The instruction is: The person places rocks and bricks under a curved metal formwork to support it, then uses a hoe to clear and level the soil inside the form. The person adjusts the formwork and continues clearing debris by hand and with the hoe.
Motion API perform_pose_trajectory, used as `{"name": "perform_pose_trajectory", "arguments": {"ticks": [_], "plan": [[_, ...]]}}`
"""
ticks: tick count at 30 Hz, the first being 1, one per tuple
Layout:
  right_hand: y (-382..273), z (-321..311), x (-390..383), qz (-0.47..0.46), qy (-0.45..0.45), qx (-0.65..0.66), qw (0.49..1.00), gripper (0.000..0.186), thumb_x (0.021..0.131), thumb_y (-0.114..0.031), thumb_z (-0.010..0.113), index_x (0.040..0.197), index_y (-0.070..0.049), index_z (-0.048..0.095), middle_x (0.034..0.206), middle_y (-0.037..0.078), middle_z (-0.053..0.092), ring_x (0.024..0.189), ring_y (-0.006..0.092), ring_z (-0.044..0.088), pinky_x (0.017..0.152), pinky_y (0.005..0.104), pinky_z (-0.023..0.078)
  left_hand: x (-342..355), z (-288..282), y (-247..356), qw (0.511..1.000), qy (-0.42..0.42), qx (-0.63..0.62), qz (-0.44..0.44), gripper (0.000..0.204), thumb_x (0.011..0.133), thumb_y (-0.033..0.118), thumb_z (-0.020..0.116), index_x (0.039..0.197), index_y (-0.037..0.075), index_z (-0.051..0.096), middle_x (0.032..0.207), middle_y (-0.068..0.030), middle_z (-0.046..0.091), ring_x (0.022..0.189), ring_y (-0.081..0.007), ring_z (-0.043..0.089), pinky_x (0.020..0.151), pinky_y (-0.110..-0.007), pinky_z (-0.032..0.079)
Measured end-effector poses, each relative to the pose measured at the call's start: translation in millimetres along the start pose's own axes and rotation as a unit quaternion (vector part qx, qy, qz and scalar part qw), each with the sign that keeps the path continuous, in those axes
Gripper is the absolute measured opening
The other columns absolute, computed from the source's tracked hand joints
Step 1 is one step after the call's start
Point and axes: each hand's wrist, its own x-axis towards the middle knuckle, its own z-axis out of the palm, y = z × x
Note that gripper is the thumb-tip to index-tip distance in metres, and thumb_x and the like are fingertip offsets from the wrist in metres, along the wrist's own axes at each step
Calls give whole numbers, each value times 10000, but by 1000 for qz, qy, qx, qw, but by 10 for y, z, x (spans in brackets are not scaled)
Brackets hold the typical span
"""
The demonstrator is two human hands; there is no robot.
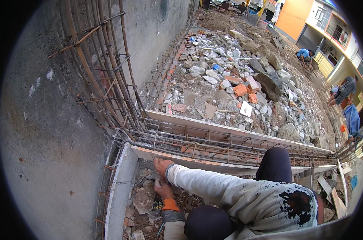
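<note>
My right hand (163, 167), at the end of a pale, dark-stained sleeve, is closed at the near face of a formwork board (197, 161). A thin wire (154, 149) runs down over that board from the rebar cage (213, 147) to its fingers. Just below it, my left hand (164, 189), with an orange cuff, is also closed; what its fingers hold is hidden. The horizontal cage lies between the near board and a far board (237, 131). Upright rebar (109, 60) joins it at the wall corner.
A concrete wall (49, 140) rises on the left. A grey board (119, 192) stands along it. Rocks (143, 199) lie below my hands. Beyond the far board spreads rubble with broken bricks (240, 90). Two people (305, 55) (344, 90) bend over at the right.
</note>
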Motion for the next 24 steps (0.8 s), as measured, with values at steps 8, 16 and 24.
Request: {"name": "perform_pose_trajectory", "arguments": {"ticks": [8,16,24], "plan": [[307,757,-62,107,208,311,921,319,883,-161,582,1187,-76,626,1145,227,653,1067,424,621,906,490,502,538,332,1791,725,-132,530,419,530,756,113,753,1265,74,609,1277,-137,533,1188,-348,516,1000,-451,439],[325,838,396,194,71,724,659,392,949,-279,596,1276,-62,588,1192,256,633,1158,422,575,957,470,477,987,611,2044,633,-276,607,393,601,648,151,850,1197,103,611,1096,-80,541,1080,-307,524,864,-438,498],[538,360,-382,-12,-43,266,963,370,908,-265,584,1140,20,629,938,265,690,946,409,675,831,521,522,1095,302,1884,629,-198,653,372,700,589,162,887,1224,113,595,1149,-86,494,1149,-315,463,847,-439,508]]}}
